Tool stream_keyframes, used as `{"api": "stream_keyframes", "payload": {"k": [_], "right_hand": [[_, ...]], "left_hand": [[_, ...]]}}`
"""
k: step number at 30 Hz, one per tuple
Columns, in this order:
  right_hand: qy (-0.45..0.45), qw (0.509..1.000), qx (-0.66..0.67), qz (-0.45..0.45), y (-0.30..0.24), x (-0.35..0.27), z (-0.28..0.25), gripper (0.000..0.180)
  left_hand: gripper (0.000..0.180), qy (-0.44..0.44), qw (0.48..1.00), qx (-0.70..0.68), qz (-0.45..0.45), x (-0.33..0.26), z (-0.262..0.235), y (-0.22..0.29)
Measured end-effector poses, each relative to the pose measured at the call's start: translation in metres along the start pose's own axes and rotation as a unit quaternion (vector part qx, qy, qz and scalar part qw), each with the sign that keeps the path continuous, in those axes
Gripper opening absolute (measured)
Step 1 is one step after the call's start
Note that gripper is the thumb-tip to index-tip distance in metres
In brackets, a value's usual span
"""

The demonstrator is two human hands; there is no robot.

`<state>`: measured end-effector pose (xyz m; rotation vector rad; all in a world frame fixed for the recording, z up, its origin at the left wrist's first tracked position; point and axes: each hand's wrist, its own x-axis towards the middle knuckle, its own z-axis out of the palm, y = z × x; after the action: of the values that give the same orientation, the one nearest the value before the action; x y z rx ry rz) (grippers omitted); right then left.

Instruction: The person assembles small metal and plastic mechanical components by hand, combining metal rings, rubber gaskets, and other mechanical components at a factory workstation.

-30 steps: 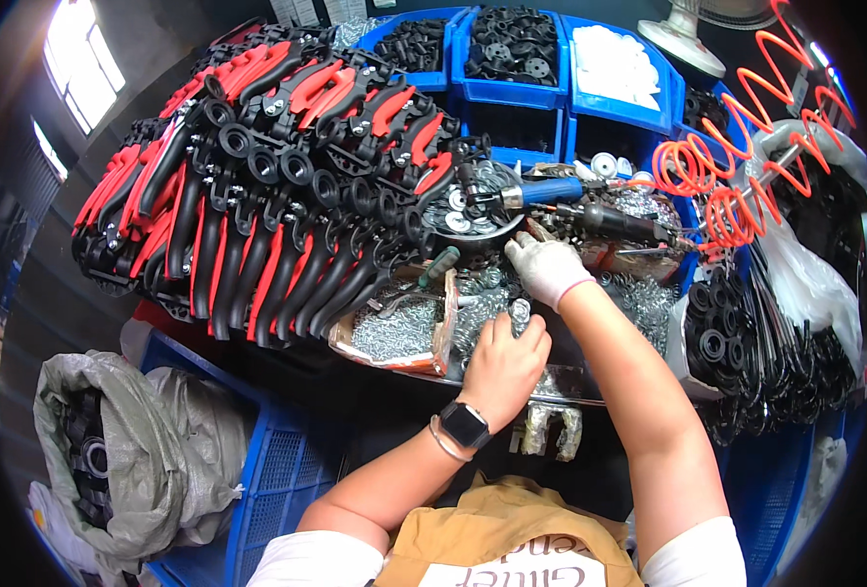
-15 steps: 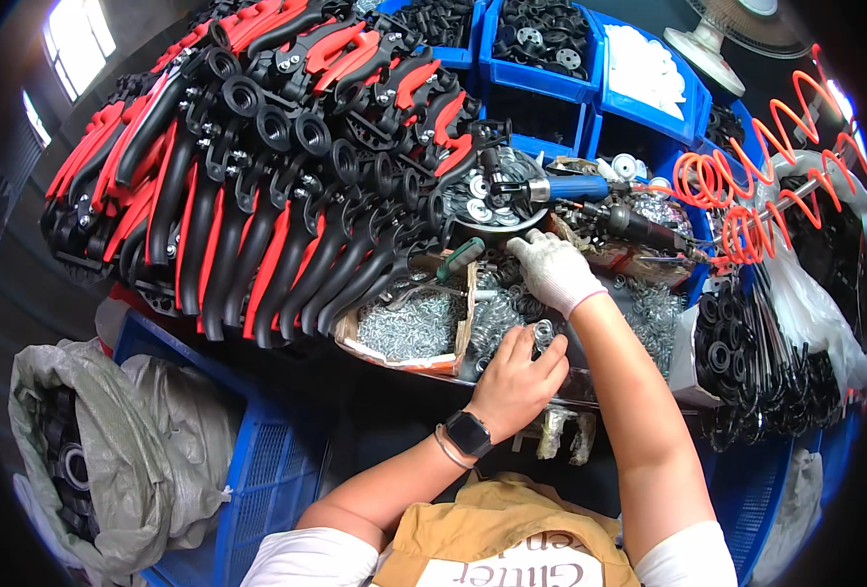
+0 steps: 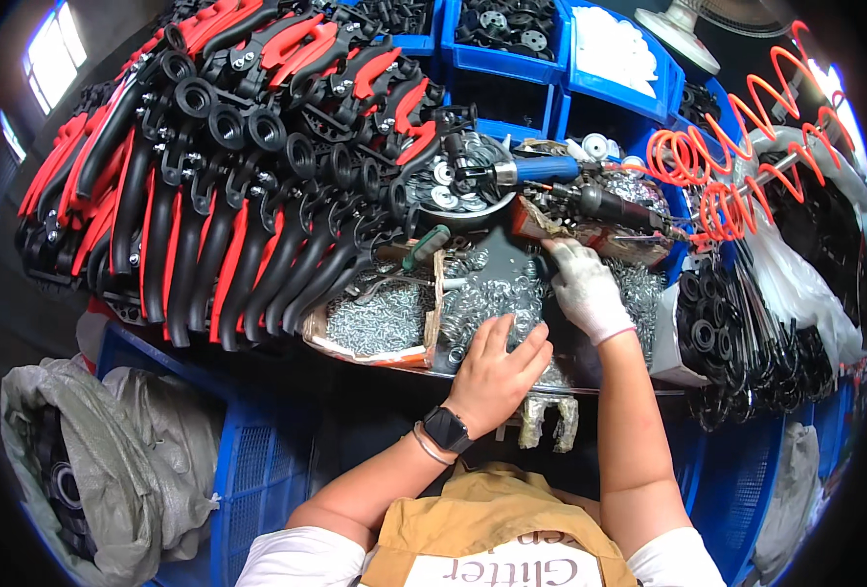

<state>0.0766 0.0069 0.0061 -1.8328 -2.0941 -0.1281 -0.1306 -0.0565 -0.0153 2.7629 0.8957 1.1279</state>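
L hand (image 3: 497, 377) open, fingers spread, at near edge of loose springs (image 3: 497, 303), w/ a gap btwn it & R gloved hand (image 3: 588, 292). R fingertips by cardboard box (image 3: 595, 238); can't tell its grip. Dark bench (image 3: 500, 258) shows behind springs.

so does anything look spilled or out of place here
Possibly the small shiny metal parts: they lie loose on the bench, right of the cardboard box, so look spilled, though they may be kept that way. Also, only the right hand is gloved.

Springs (image 3: 493, 298) partly behind left hand (image 3: 495, 380)
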Motion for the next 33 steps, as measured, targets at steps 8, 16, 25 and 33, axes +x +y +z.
{"api": "stream_keyframes", "payload": {"k": [8,16,25,33], "right_hand": [[-0.058,0.998,-0.005,0.003,0.000,-0.006,0.002,0.033],[-0.033,0.998,0.029,0.043,0.005,-0.001,-0.005,0.023],[0.047,0.990,-0.117,0.057,0.015,-0.027,-0.029,0.022],[0.072,0.945,-0.263,0.180,0.050,-0.052,-0.061,0.030]], "left_hand": [[0.030,-0.036,0.997,0.040,-0.056,-0.004,0.005,0.008],[0.027,-0.038,0.996,0.046,-0.065,0.002,0.008,0.015],[0.028,0.042,0.993,-0.013,-0.109,0.023,-0.012,0.002],[0.035,-0.067,0.997,0.029,-0.038,0.086,0.038,-0.032]]}}
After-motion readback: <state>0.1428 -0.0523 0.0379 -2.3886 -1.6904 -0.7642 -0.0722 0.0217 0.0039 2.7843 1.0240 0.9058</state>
